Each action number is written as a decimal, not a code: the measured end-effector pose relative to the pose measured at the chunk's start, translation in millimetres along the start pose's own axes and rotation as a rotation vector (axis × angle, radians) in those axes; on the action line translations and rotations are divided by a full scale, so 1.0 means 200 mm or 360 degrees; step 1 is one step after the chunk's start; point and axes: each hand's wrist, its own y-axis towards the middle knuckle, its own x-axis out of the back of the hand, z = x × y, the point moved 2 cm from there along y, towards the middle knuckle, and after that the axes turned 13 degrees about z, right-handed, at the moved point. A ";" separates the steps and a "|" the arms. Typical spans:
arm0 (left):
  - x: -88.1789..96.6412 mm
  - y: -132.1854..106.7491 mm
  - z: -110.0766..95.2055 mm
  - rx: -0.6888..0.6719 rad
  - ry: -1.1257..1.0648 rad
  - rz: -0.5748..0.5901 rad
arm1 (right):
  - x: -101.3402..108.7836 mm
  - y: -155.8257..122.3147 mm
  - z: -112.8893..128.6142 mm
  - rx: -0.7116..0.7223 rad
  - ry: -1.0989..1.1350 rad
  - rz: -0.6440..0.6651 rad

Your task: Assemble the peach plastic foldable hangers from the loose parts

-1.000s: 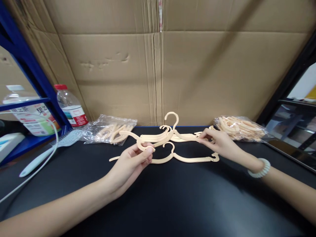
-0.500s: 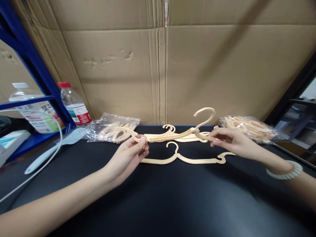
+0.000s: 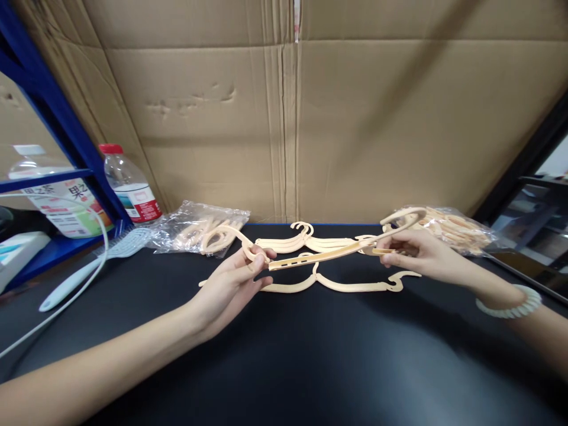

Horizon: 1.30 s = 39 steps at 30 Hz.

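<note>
My left hand pinches the left end of a cream plastic hanger held just above the black table. My right hand grips the same hanger near its hook, on the right. The hanger's slotted arm stretches between both hands. Under it a single cream hanger lies flat on the table. Behind that lies a small stack of hangers.
A clear bag of hanger parts lies at back left, another bag at back right. A water bottle, a white brush and a blue shelf frame stand at the left. A cardboard wall closes the back.
The held hanger has stretched out longer and tipped lower, its hook moving right toward the right-hand bag. My right hand shifted right with it; my left hand stayed nearly in place.
</note>
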 end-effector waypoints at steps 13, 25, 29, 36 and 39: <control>-0.04 -0.01 -0.01 0.0023 -0.0161 0.0184 | 0.00 0.00 0.02 -0.0001 -0.0073 0.0050; -0.05 -0.03 -0.01 -0.0003 -0.0240 0.0309 | 0.00 0.01 0.01 0.0033 -0.0148 0.0036; -0.05 -0.03 0.00 0.0011 -0.0278 0.0326 | 0.00 0.00 0.01 0.0064 -0.0133 0.0022; -0.04 -0.02 0.01 -0.0001 -0.0287 0.0282 | 0.00 0.00 0.00 0.0077 -0.0141 -0.0044; -0.04 -0.02 0.01 -0.0022 -0.0237 0.0212 | 0.00 0.00 0.02 0.0029 -0.0192 -0.0013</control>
